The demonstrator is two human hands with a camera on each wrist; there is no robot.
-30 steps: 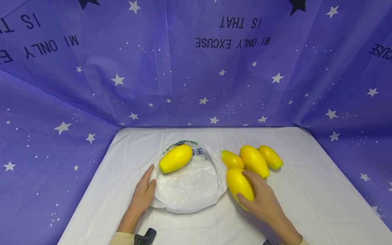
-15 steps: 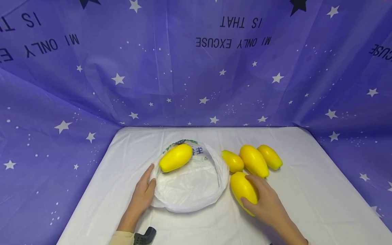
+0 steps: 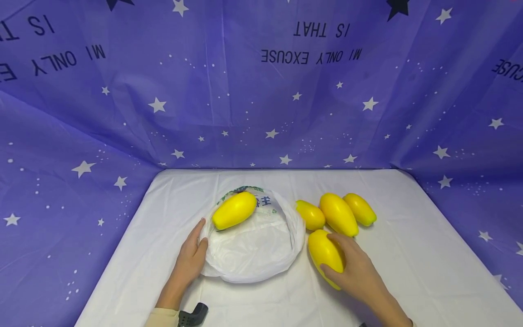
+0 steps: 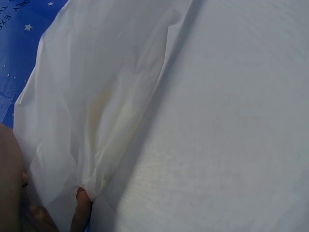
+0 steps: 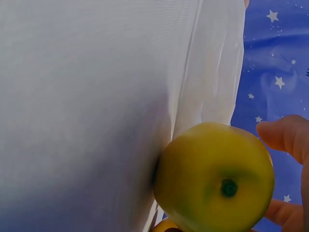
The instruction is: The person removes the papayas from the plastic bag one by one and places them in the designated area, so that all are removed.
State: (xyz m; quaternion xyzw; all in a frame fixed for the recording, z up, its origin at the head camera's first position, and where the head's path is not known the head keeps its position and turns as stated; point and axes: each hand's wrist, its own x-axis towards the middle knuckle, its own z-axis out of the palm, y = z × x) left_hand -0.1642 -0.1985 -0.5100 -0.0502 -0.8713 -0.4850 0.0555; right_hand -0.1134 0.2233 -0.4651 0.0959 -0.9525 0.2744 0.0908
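Observation:
A white plastic bag lies on the white table, with one yellow mango resting at its far left opening. My left hand holds the bag's left edge, and a fingertip pinches the plastic. My right hand grips another yellow mango just right of the bag; in the right wrist view that mango shows its stem end between my fingers.
Three more yellow mangoes lie in a row behind my right hand. A purple star-printed cloth walls the table on three sides. The white tablecloth stretches to the right.
My right hand has slid the gripped mango slightly right and toward me, away from the bag's edge. The left hand and the bag stay put.

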